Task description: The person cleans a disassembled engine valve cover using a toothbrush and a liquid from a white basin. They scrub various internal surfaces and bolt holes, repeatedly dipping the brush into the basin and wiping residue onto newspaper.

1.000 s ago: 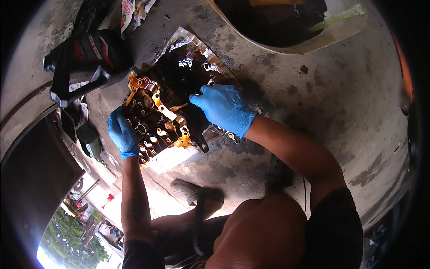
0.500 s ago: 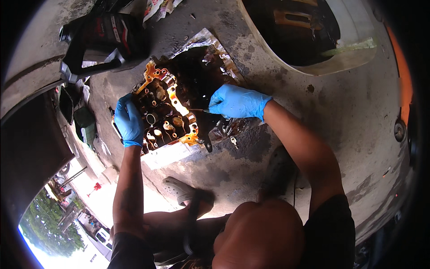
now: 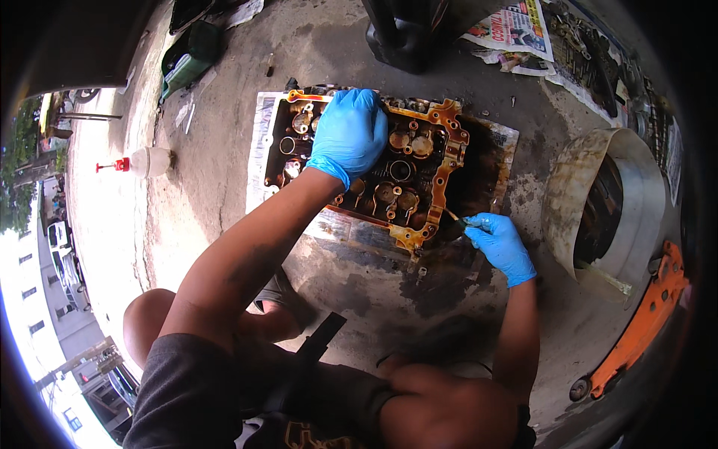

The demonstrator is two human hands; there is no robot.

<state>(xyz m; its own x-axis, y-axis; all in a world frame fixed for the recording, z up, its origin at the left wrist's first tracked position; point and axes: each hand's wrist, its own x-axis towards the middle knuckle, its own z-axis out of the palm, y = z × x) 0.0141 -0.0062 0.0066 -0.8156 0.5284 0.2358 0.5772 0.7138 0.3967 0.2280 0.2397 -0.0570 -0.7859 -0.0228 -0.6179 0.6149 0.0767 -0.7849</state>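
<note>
An oil-stained metal cylinder head [image 3: 441, 183], its rim brown and orange, lies on oily newspaper [image 3: 258, 153] on the floor. My left hand [image 3: 350, 138], in a blue glove, is closed over its far edge, the fingertips hidden. At the near right corner, my right hand [image 3: 499, 243], also gloved in blue, pinches a slim tool [image 3: 453, 216] with a thin, pale tip. That tip is beside the outer side of the rim; whether it touches cannot be made out. Round bores and valve parts show inside the head.
To the right stand a whitish cut-open container [image 3: 647, 187] with dark contents and an orange metal piece with a wheel [image 3: 639, 322]. A black jug [image 3: 396, 49] is beyond the head, a green container [image 3: 187, 63] far left, and a white bottle [image 3: 152, 162] left.
The view has swung left and round. My left hand has shifted from the head's left side to its far edge. My right hand, still holding the slim tool, is now by the near right corner.
</note>
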